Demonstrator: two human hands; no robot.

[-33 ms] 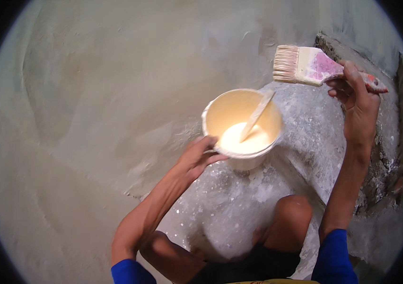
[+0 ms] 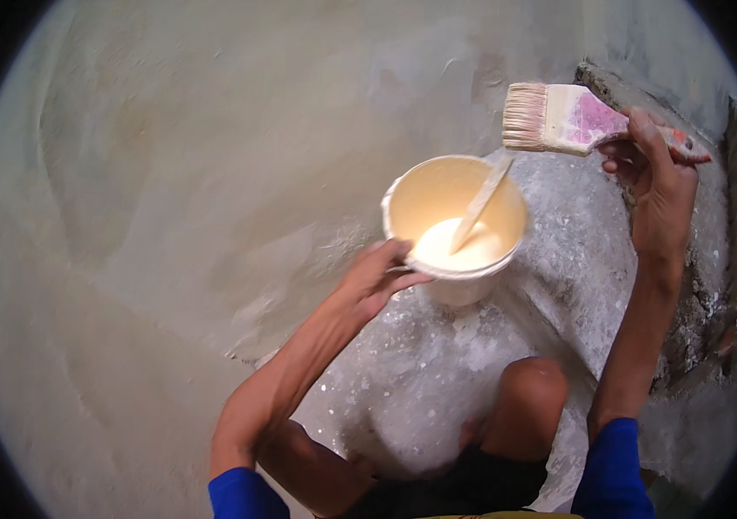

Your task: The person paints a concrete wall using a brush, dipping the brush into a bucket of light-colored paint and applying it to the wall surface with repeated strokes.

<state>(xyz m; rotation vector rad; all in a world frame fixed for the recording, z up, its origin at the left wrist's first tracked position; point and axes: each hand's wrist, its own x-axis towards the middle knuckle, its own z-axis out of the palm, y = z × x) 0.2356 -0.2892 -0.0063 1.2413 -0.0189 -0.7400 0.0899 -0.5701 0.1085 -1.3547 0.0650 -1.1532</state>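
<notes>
My left hand [image 2: 377, 278] grips the near left rim of a small cream-coloured bucket [image 2: 427, 192], thumb over the edge and fingers beneath it. Pale cream paint [image 2: 438, 246] covers the bucket's bottom. A flat, paint-coated stick [image 2: 483, 201] stands in it, leaning toward the far right rim. Up to the right, my right hand [image 2: 658, 177] is closed round the handle of a wide paintbrush [image 2: 589, 119]. Its bristles point left, above and beyond the bucket's far right rim. Pink and whitish paint stains the brush, and the bristles look pale and streaked.
A grey, smooth plastered surface [image 2: 178, 199] spreads across the left. Under the bucket lies rough grey ground [image 2: 403, 372] spattered with white spots. A rough, broken masonry edge [image 2: 697, 346] runs down the right side. My bent knee [image 2: 535, 389] rises below the bucket.
My left hand and the bucket have shifted slightly right and a little upward in the picture, the stick moving along. The brush in my right hand has barely moved.
</notes>
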